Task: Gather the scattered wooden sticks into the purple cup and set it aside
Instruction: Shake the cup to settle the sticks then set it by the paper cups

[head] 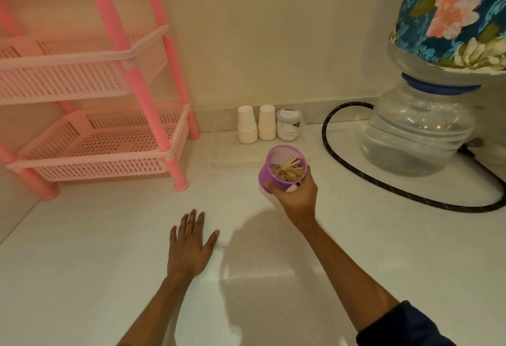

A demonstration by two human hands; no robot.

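Note:
The purple cup (269, 173) is tilted toward me, and several pale wooden sticks (290, 171) lie inside it. My right hand (297, 197) grips the cup from below and behind, holding it just above the white counter (109, 263), in front of the paper cups. My left hand (191, 244) lies flat on the counter, palm down with fingers spread, holding nothing. No loose sticks show on the counter.
A pink slatted rack (90, 143) stands at the left. Two stacks of white paper cups (247, 127) and a small labelled jar (289, 125) sit against the wall. A water dispenser jar (419, 132) with a floral-covered bottle and a black hose (356, 170) fills the right.

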